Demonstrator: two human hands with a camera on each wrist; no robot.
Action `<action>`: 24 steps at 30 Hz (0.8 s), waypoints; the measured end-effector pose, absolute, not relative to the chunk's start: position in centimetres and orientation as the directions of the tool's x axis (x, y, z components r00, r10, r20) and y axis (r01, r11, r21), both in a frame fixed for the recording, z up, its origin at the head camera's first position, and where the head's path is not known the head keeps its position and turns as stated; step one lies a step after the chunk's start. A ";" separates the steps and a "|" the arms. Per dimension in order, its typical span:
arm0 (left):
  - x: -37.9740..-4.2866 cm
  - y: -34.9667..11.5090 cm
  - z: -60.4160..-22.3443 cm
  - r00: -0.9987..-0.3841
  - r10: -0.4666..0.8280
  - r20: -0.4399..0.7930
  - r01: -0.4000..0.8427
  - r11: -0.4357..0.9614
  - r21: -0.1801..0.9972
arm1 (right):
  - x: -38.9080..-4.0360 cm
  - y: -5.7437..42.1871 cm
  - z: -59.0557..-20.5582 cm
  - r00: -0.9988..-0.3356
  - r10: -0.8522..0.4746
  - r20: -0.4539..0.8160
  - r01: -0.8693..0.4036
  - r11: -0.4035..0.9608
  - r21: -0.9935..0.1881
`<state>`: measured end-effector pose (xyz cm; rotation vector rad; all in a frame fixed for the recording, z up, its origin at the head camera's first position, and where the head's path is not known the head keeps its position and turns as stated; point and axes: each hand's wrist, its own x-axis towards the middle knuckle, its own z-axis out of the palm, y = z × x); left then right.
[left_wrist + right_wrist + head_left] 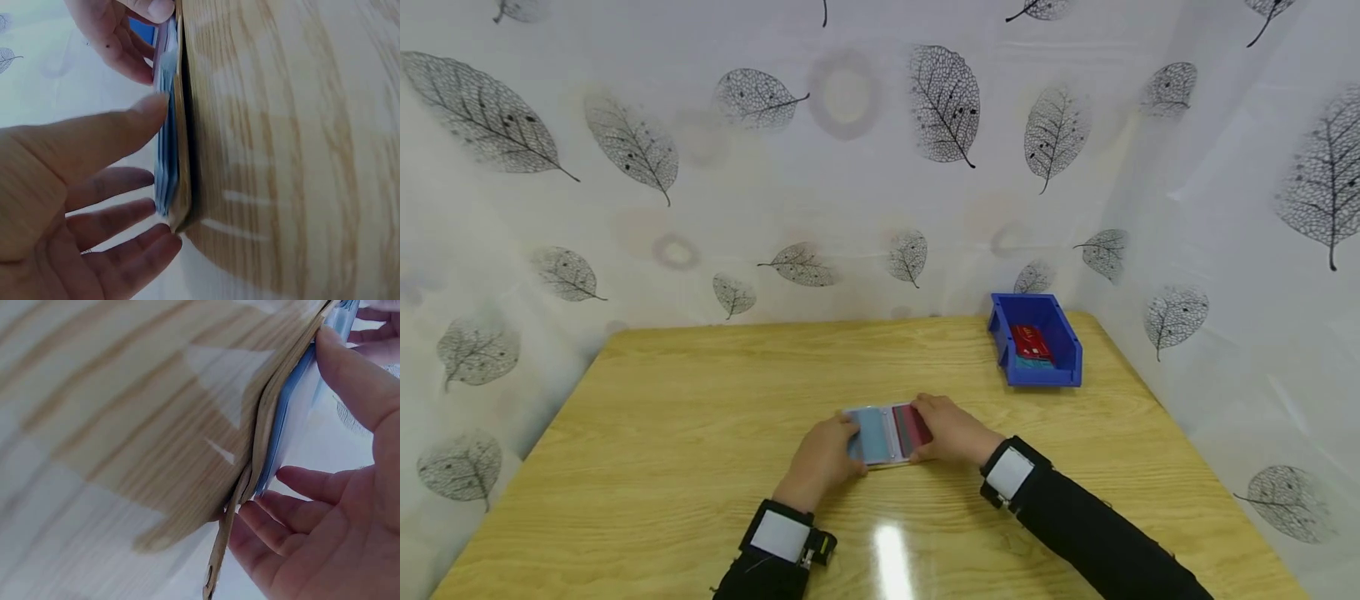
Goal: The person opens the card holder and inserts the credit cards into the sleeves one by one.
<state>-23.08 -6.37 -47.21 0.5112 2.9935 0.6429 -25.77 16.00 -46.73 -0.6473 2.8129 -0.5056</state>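
Observation:
A card holder (873,435) lies spread open on the wooden table, with clear sleeves on a central binding. Pale blue shows in its left half, dark red and grey in its right. My left hand (822,460) grips the left end, thumb at the near edge and fingers around the outer side. At the right end my right hand (957,430) holds the holder the same way, its thumb on the near edge. Seen edge-on in the right wrist view, the tan cover (265,415) sits under the stacked sleeves, and a narrow strap (219,550) sticks out from it.
Toward the back right of the table (700,392) stands a blue open-front bin (1047,379). Inside it lie a red card-like packet (1030,342) and something teal. A white curtain (865,183) with leaf prints hangs behind and along both sides.

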 end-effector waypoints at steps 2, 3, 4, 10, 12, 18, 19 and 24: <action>-23.1 -6.3 -47.2 -0.944 0.329 0.026 0.311 0.861 0.403 | -25.8 16.2 -46.8 -0.883 -0.452 -0.128 -0.377 0.844 -0.381; -23.1 -6.2 -47.2 -0.945 0.327 0.023 0.308 0.861 0.405 | -25.7 16.3 -46.7 -0.883 -0.452 -0.126 -0.375 0.842 -0.389; -23.0 -6.2 -47.2 -0.946 0.324 0.019 0.303 0.860 0.410 | -25.7 16.3 -46.8 -0.883 -0.453 -0.124 -0.376 0.840 -0.392; -23.1 -6.1 -47.2 -0.949 0.314 0.023 0.296 0.864 0.408 | -25.9 16.4 -46.8 -0.890 -0.445 -0.101 -0.371 0.834 -0.410; -23.0 -6.1 -47.1 -0.950 0.310 0.025 0.293 0.866 0.405 | -26.0 16.4 -46.6 -0.890 -0.447 -0.093 -0.372 0.829 -0.417; -23.0 -6.4 -47.1 -0.947 0.320 0.036 0.303 0.846 0.440 | -26.2 16.0 -45.3 -0.868 -0.495 -0.025 -0.415 0.753 -0.511; -23.0 -6.5 -47.1 -0.946 0.322 0.039 0.304 0.839 0.452 | -26.2 15.8 -45.0 -0.869 -0.494 -0.016 -0.406 0.731 -0.549; -22.9 -6.7 -47.2 -0.947 0.317 0.060 0.310 0.842 0.442 | -25.9 14.6 -44.6 -0.900 -0.436 0.015 -0.302 0.600 -0.741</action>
